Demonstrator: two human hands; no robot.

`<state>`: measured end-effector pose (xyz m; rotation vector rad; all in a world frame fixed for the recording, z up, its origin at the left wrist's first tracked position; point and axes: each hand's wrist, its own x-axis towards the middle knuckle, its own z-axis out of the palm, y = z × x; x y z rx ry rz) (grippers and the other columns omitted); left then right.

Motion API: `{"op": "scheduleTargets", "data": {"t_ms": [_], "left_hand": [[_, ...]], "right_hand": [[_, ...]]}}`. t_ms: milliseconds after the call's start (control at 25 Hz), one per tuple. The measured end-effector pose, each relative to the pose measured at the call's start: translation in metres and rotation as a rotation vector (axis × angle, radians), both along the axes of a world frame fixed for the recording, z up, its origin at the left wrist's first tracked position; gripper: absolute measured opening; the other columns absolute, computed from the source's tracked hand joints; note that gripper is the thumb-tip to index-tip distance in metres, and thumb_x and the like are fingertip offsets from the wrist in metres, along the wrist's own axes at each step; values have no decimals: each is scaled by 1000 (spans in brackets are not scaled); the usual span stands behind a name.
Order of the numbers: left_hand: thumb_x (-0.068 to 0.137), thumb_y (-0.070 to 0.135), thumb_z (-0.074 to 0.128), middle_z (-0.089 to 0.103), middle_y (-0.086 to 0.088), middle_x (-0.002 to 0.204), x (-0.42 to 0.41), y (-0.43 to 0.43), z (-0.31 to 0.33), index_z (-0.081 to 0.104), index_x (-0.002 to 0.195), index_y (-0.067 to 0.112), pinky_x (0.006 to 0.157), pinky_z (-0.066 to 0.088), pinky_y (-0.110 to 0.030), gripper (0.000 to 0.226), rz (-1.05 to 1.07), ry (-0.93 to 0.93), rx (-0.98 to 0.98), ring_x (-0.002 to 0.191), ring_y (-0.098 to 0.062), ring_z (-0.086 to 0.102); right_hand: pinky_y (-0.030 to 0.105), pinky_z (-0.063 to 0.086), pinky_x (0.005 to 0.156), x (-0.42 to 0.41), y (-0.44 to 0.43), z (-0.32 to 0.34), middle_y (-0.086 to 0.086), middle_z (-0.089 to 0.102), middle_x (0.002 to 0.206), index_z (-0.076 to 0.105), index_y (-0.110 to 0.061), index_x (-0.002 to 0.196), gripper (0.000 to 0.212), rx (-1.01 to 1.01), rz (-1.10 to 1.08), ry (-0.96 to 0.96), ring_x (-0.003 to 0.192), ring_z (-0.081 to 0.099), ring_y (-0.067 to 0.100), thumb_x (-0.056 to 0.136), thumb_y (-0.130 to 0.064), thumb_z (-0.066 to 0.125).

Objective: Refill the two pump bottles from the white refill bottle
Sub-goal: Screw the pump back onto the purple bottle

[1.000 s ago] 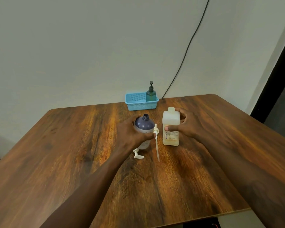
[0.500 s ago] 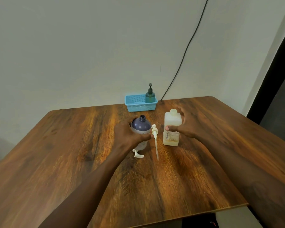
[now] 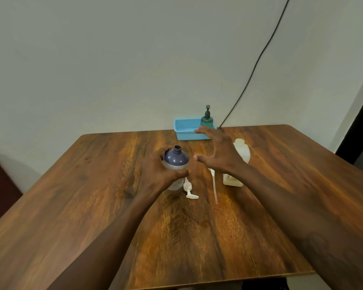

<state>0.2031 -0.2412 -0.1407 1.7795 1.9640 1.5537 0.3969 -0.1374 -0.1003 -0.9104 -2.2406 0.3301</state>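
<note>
Head view: left hand (image 3: 157,174) wraps purple pump bottle (image 3: 175,162), neck open, pump head (image 3: 189,190) lying just beside it. Right hand (image 3: 218,152) hovers, fingers spread, empty, in front of white refill bottle (image 3: 242,155). Best uncap refill first, steady purple bottle. Teal pump bottle (image 3: 206,120) in blue basket (image 3: 184,130) behind it; wooden table (image 3: 92,206), bare wall, cable
</note>
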Motion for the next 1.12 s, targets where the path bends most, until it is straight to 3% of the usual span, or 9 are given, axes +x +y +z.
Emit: {"op": "scheduleTargets", "data": {"t_ms": [80, 240, 320, 400, 520, 600, 720, 920, 1120], "left_hand": [[55, 50, 97, 63, 15, 109, -11, -5, -2, 65, 123, 25, 75, 40, -4, 79, 27, -23, 12, 95, -5, 60], [52, 62, 91, 68, 11, 113, -39, -15, -10, 67, 124, 23, 76, 41, -4, 85, 75, -37, -6, 96, -5, 63], [49, 68, 85, 71, 8, 115, -51, -18, -16, 68, 124, 21, 81, 45, -8, 90, 81, -53, -7, 99, -8, 66], [50, 58, 94, 70, 10, 111, -57, -22, -17, 69, 123, 22, 80, 46, -8, 85, 110, -48, 4, 97, -5, 65], [52, 45, 100, 66, 15, 106, -63, -25, -20, 69, 122, 24, 76, 43, -1, 79, 142, -36, 33, 91, 1, 61], [52, 46, 99, 66, 16, 106, -65, -26, -22, 67, 122, 26, 75, 43, -1, 79, 136, -37, 37, 92, 1, 61], [52, 43, 100, 65, 16, 105, -63, -26, -24, 66, 120, 28, 75, 43, 0, 78, 123, -45, 45, 89, 3, 61], [49, 56, 94, 63, 17, 108, -58, -26, -25, 66, 125, 24, 75, 42, 1, 88, 122, -58, 24, 92, 1, 60], [48, 67, 84, 65, 18, 109, -57, -25, -25, 65, 126, 27, 75, 43, -1, 89, 117, -61, 5, 93, 2, 61]], "right_hand": [[21, 35, 105, -17, -1, -7, -6, 59, 136, 61, -24, 132, 60, 9, 69, 11, 126, 49, 10, 77, -24, 86], [9, 43, 71, -49, 0, -26, -6, 74, 98, 78, -18, 101, 19, -132, 96, -88, 84, 63, 2, 83, -15, 77], [20, 50, 65, -65, 4, -44, -6, 74, 82, 79, -19, 83, 6, -202, 35, -237, 72, 64, 5, 81, -23, 75], [31, 53, 64, -72, 4, -54, -2, 69, 73, 73, -15, 73, 12, -173, 41, -382, 67, 62, 13, 82, -23, 70], [36, 55, 71, -73, -5, -45, -5, 65, 79, 75, -15, 86, 8, -132, 180, -623, 71, 58, 11, 88, -13, 68], [34, 58, 80, -74, -10, -35, -13, 64, 85, 76, -20, 96, 25, -184, 282, -804, 77, 58, 8, 83, -1, 68], [38, 58, 86, -77, -10, -32, -5, 70, 108, 76, -26, 102, 39, -176, 384, -951, 96, 64, 18, 79, 5, 68], [33, 54, 88, -80, -9, -34, -7, 70, 117, 79, -28, 106, 39, -128, 422, -969, 100, 62, 15, 81, 2, 73], [34, 56, 86, -80, -4, -41, -3, 69, 113, 77, -27, 109, 37, -129, 316, -830, 99, 64, 16, 80, -4, 77]]}}
